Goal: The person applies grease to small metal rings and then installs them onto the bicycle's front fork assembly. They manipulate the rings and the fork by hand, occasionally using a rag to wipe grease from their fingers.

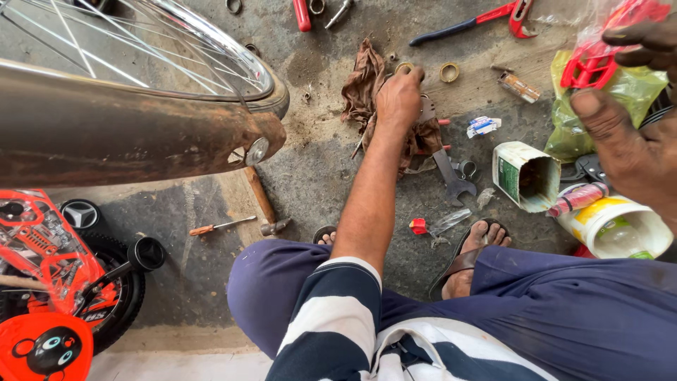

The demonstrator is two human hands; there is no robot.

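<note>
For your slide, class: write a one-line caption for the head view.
Squatting by a rusty mudguard, the left hand reaches a brass ring beside a rag; the right hand is raised.

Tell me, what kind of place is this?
Probably a bicycle repair spot on a concrete floor: a spoked wheel under a rusty mudguard, and a hammer and a wrench lying about.

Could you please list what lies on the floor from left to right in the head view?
Toy car → screwdriver → hammer → brown rag under the left hand → wrench → open carton → white tub.
</note>
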